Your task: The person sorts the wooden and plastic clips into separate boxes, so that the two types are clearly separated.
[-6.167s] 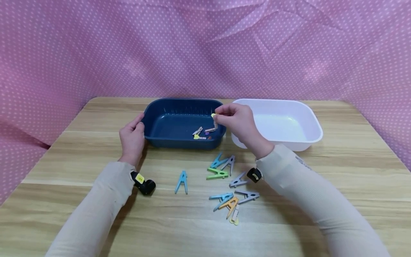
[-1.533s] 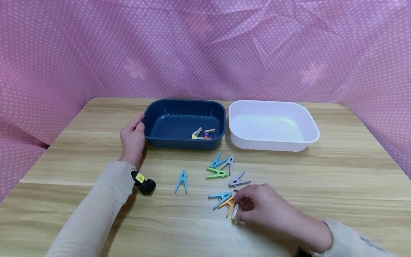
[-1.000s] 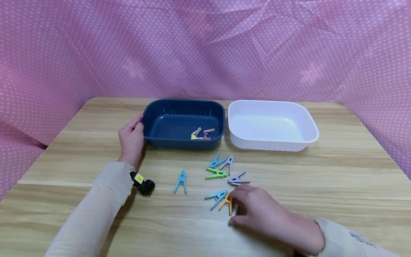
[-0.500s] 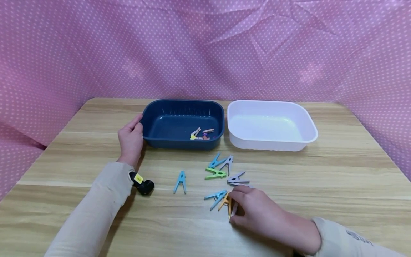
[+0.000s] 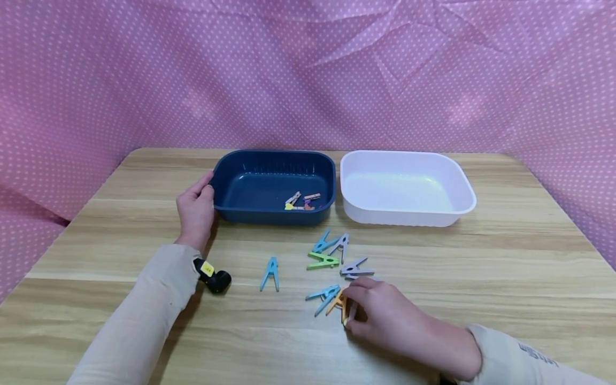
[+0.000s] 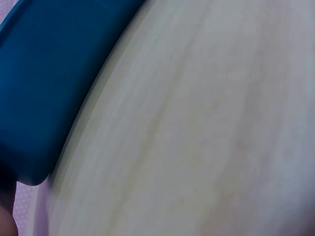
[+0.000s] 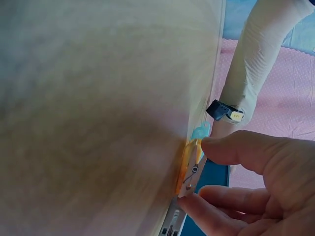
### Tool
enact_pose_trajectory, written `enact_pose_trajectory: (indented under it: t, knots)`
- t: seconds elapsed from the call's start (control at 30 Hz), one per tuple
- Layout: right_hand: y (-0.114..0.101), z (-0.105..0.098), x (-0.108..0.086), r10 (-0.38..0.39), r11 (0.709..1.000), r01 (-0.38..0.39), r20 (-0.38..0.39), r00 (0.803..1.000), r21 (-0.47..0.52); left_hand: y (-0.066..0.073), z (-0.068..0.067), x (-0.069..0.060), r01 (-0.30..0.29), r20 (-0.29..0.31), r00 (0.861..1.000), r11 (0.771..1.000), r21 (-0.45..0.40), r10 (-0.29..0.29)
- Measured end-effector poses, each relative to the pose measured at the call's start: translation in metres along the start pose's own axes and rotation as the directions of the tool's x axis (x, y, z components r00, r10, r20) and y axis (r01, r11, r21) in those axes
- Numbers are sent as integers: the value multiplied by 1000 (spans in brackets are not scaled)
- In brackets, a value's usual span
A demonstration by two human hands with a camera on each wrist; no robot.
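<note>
My left hand (image 5: 196,211) holds the left end of a dark blue basin (image 5: 274,215), its fingers at the rim. Inside the basin lie several small wooden clothespins (image 5: 312,197) with coloured ornaments. My right hand (image 5: 392,318) is low over the table, at the nearer group of clothespins. In the right wrist view, thumb and forefinger pinch the two ends of a small wooden clothespin (image 7: 192,172) with a metal spring. Touching or just beside it is an orange plastic clothespin (image 5: 338,303), with a blue clothespin (image 5: 324,297) to its left.
A white basin (image 5: 409,218) stands right of the blue one. Between basins and right hand lie a green clothespin (image 5: 322,261), a lilac clothespin (image 5: 356,267) and others. A single blue clothespin (image 5: 271,272) lies farther left. Pink dotted cloth (image 5: 308,75) hangs behind the table.
My right hand has come from above the blue basin, where it held a small clothespin, down to the table group. It now pinches another, and the orange and blue clothespins have shifted slightly left.
</note>
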State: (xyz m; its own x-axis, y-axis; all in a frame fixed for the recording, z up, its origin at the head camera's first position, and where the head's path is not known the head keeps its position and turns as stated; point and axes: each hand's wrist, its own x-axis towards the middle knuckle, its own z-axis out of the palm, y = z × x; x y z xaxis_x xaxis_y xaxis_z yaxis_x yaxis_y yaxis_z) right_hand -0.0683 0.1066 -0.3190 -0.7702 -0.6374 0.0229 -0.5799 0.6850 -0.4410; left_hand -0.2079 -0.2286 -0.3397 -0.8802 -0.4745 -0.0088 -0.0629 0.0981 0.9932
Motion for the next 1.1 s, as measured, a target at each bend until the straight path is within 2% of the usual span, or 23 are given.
enact_pose_trajectory:
  t: [0.2, 0.4, 0.77, 0.93, 1.1]
  knots:
    - [2, 0, -1, -35, 997, 39, -67, 997, 65, 1, 0, -1, -2, 0, 1000, 1000, 1, 2]
    - [5, -1, -1, -96, 993, 104, -130, 987, 53, -2, 2, 1, -51, -31, 998, 999, -13, 51]
    - [2, -7, 0, -33, 982, 68, -195, 980, 176, -2, 1, 3, -64, -25, 998, 998, 18, 64]
    - [4, -9, 3, -57, 979, 108, -279, 959, 173, -2, 1, 1, -49, -16, 999, 999, 17, 49]
    - [5, -9, 8, -86, 976, 152, -362, 928, 158, -2, -1, 0, -35, -1, 999, 999, 35, 35]
